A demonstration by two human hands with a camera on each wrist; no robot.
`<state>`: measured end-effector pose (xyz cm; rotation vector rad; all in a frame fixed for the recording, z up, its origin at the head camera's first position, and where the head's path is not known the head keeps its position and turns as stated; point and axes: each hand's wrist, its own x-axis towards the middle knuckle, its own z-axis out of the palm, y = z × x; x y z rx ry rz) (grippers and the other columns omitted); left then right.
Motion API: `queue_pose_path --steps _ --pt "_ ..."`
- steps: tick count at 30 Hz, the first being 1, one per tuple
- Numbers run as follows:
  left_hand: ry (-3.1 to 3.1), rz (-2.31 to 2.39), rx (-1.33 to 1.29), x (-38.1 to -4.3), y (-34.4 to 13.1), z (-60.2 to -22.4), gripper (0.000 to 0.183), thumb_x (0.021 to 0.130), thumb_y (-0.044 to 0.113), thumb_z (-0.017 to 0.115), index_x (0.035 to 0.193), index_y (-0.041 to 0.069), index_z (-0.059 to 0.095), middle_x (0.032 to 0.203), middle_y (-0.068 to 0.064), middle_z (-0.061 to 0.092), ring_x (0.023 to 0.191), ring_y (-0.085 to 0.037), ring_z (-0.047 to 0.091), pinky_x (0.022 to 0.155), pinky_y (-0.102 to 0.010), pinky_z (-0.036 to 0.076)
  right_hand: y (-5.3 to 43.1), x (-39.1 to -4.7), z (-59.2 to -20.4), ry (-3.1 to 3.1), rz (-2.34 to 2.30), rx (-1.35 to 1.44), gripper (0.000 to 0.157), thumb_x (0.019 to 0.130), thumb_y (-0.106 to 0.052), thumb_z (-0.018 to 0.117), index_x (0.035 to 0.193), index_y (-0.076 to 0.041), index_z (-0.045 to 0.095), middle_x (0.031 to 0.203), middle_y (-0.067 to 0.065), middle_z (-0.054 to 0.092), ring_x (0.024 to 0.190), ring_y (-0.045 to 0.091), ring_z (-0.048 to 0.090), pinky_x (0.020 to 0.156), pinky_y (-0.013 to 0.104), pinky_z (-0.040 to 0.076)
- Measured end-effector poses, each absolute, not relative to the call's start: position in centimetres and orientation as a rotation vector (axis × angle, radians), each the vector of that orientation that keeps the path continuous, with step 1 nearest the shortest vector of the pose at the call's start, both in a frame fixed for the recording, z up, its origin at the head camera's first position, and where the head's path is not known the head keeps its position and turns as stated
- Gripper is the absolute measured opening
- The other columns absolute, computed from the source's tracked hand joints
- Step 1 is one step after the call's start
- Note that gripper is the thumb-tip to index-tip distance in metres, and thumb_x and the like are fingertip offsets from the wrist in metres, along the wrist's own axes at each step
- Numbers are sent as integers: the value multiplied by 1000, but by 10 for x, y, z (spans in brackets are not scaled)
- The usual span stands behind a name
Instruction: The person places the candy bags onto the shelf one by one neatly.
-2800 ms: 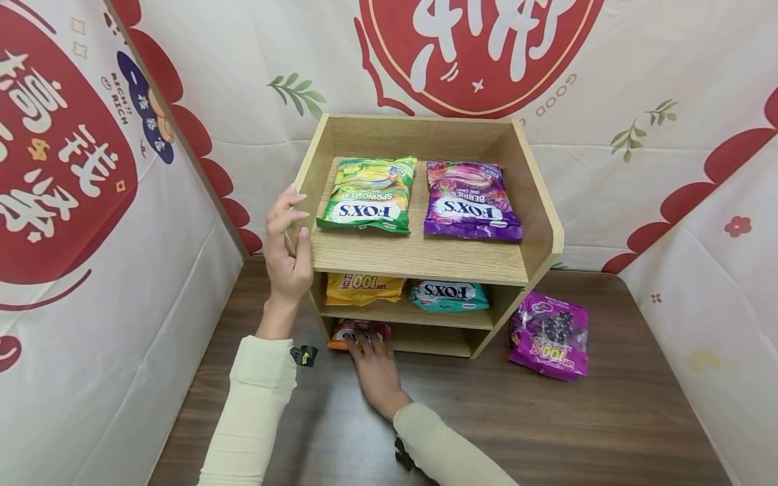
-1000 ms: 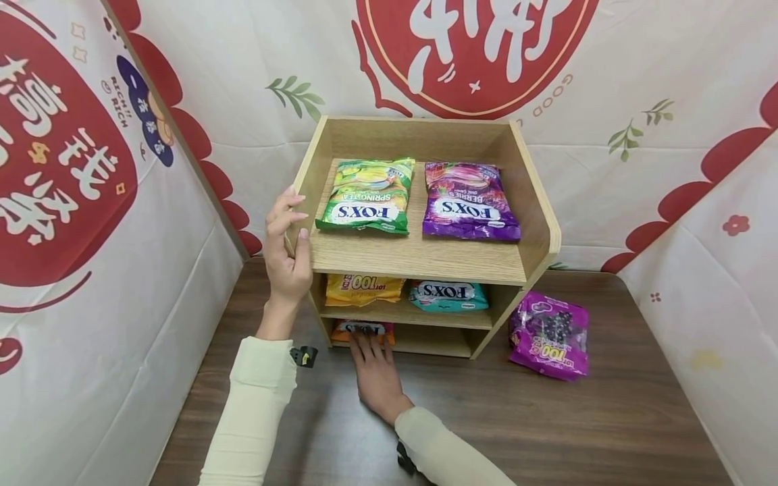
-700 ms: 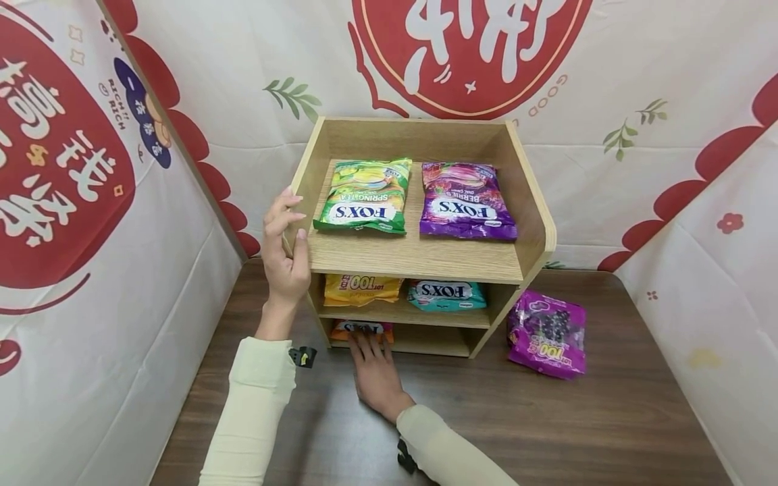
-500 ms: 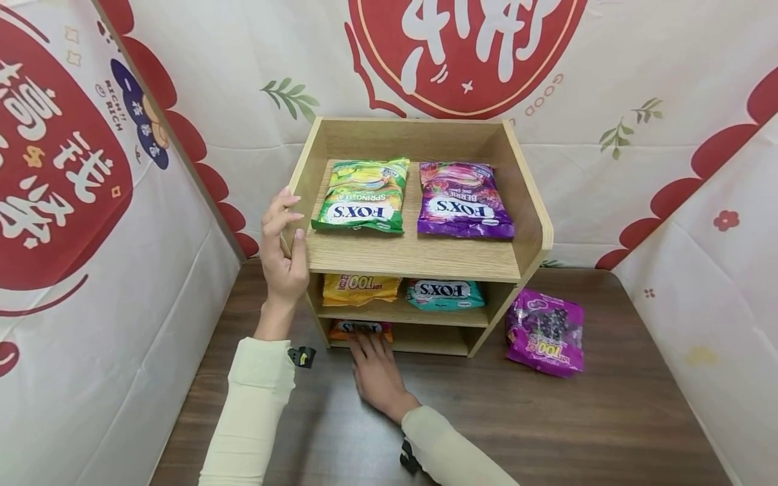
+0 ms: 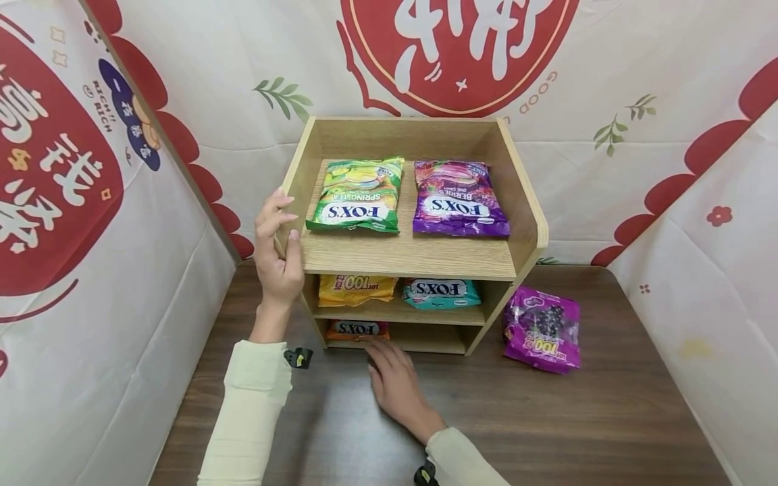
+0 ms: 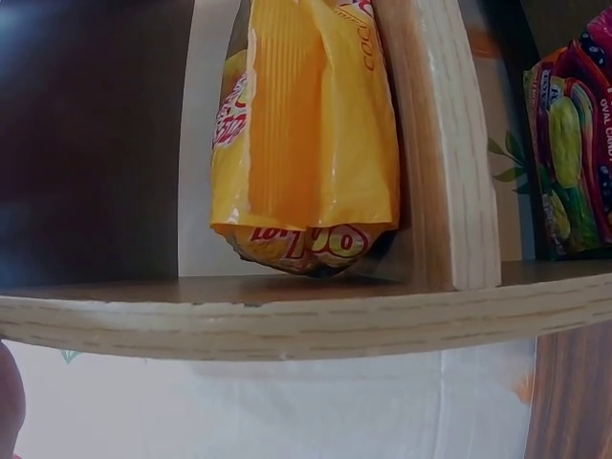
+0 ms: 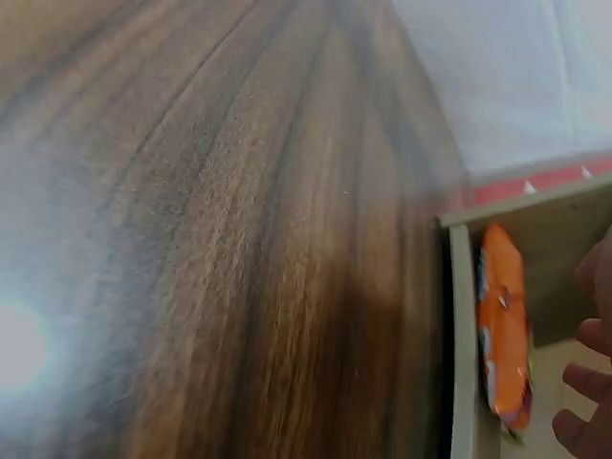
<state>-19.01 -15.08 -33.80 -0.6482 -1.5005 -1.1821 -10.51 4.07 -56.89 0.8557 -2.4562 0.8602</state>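
My left hand [image 5: 278, 256] grips the left side panel of a small wooden shelf [image 5: 407, 256], its fingers over the panel's edge. On the bottom level, at the left, lies an orange FOX'S candy bag [image 5: 357, 329], which also shows as an orange packet [image 7: 504, 325] in the right wrist view. My right hand [image 5: 398, 385] is just in front of that level, fingers extended, the fingertips near the bag's front right corner and holding nothing. A yellow LOT 100 candy bag [image 5: 357, 290] and a teal FOX'S bag [image 5: 442, 294] lie on the middle level.
A green FOX'S bag [image 5: 358, 196] and a purple FOX'S bag [image 5: 460, 199] lie on the top level. To the shelf's right, a purple LOT 100 bag [image 5: 541, 331] lies on the brown table [image 5: 547, 425]. Printed cloth walls [image 5: 231, 128] enclose the table.
The right hand has drawn back from the orange bag, towards the front and right. That bag's label now shows unobstructed. The left hand stays on the shelf; the view has shifted slightly.
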Motion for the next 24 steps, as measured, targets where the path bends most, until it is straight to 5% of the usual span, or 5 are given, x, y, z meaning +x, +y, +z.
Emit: queue_pose_path --steps 6,18,24 --pt "-1501 -1180 -647 -192 -153 -341 28 77 -15 43 102 -3 48 112 -30 52 123 -43 43 106 -55 32 67 -94 -565 -2289 1020 692 33 85 -3 62 118 2 62 124 17 59 113 36 53 94 50 42" --pt "-1487 -1179 -650 -190 -151 -336 28 76 -16 42 101 -4 48 110 -32 52 121 -47 43 106 -55 32 138 -90 -547 -1992 1025 186 21 82 6 63 101 1 69 97 15 68 87 30 61 91 16 43" --pt "-1495 -1189 -654 -190 -152 -337 28 76 -16 42 101 -4 48 112 -30 52 122 -45 43 106 -54 32 180 -94 -547 -1992 968 -134 18 88 2 62 105 0 68 102 14 67 94 31 57 89 21 40"
